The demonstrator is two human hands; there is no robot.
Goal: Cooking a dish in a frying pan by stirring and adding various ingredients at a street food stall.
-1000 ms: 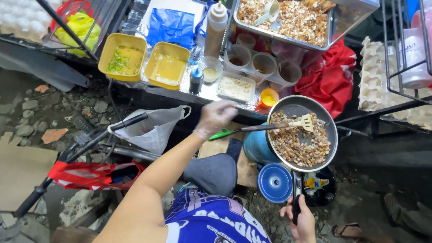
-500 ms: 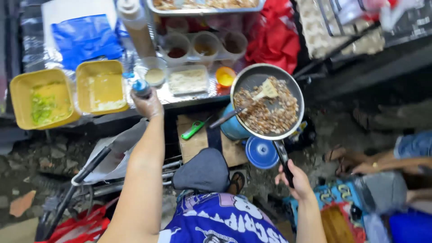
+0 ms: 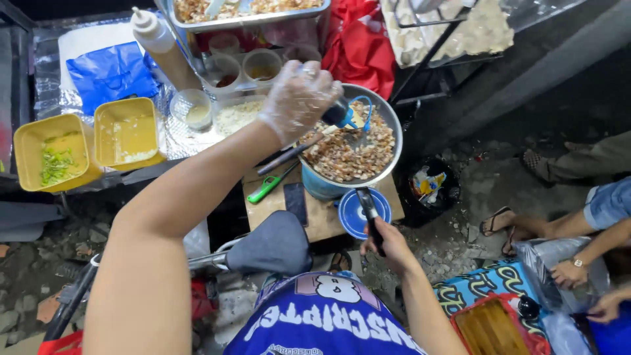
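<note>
Shiny metal pan [image 3: 388,125], thin glossy plastic glove on the left hand [image 3: 297,98], matt wooden board [image 3: 322,213], smooth yellow plastic tubs [image 3: 125,131], crinkled foil [image 3: 177,135].

The gloved left hand [image 3: 299,98] covers most of the blue-capped bottle [image 3: 342,115] it holds over the pan [image 3: 388,118]. At the top edge, the metal tray [image 3: 250,16] is cut off. At lower right, another person's hands [image 3: 572,273] are partly cropped.

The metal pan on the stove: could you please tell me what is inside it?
The pan holds chopped brownish food and a spatula. The gloved left hand, tipping a blue-capped bottle, covers the pan's left part.
</note>
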